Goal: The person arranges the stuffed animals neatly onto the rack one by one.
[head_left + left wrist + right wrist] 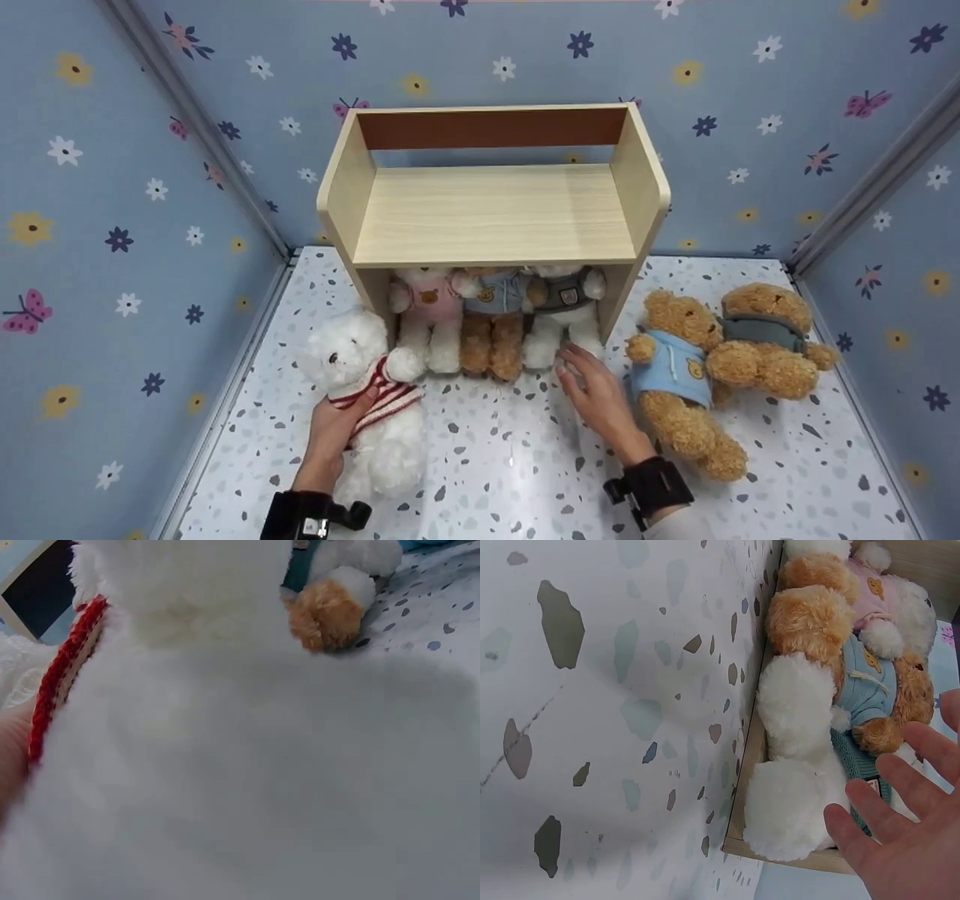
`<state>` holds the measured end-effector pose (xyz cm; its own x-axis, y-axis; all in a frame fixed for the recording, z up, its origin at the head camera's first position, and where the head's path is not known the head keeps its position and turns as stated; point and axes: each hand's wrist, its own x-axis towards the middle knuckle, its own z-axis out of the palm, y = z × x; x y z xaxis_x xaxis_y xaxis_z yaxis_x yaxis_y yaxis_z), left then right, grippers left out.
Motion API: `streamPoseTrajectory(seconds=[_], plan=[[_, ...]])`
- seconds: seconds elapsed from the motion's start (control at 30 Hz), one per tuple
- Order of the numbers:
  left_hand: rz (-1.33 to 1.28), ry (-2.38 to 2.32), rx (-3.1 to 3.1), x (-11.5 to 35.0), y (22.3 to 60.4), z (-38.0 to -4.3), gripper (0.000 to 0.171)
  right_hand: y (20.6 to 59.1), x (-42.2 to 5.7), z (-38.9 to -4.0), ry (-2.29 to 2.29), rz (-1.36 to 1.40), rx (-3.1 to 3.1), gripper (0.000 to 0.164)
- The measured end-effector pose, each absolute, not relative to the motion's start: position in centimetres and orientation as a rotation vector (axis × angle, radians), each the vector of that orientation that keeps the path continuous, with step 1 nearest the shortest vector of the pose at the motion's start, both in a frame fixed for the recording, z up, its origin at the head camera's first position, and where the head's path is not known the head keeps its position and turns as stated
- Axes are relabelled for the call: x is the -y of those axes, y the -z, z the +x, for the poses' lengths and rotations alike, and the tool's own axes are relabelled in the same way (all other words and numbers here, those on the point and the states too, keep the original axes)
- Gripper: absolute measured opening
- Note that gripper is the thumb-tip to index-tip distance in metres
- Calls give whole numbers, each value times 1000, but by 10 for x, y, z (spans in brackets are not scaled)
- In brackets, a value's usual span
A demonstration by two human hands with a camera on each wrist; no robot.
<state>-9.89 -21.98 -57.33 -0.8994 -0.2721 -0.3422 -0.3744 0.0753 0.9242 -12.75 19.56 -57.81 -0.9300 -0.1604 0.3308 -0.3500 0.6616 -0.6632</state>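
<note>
My left hand (335,429) grips a white teddy bear (390,450) in a red-and-white striped sweater by its side, thumb over the sweater. In the left wrist view the bear's white fur (247,757) fills most of the picture. My right hand (598,401) is held with fingers extended and nothing in them, close by the feet of a white bear in a dark green top (566,294). That bear sits in the lower shelf, beside a brown bear in a blue hoodie (499,294) and a white bear in a pink top (430,296). Their heads are hidden under the shelf board in the head view.
The wooden shelf unit (495,217) stands against the flowered back wall. To the right, a brown bear in a light blue hoodie (671,367) lies on the speckled floor (510,457), against another brown bear in dark green (769,334). Flowered panels (112,225) enclose the sides.
</note>
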Motion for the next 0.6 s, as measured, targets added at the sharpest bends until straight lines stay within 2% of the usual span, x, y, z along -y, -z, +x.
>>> streamPoseTrajectory(seconds=[0.27, 0.6], plan=[[-562, -1972, -2294, 188, 571, -90, 53, 577, -194, -124, -1128, 431, 2636, 36], [-336, -1821, -2541, 152, 570, -96, 62, 572, -184, -124, -1185, 468, 2592, 33]])
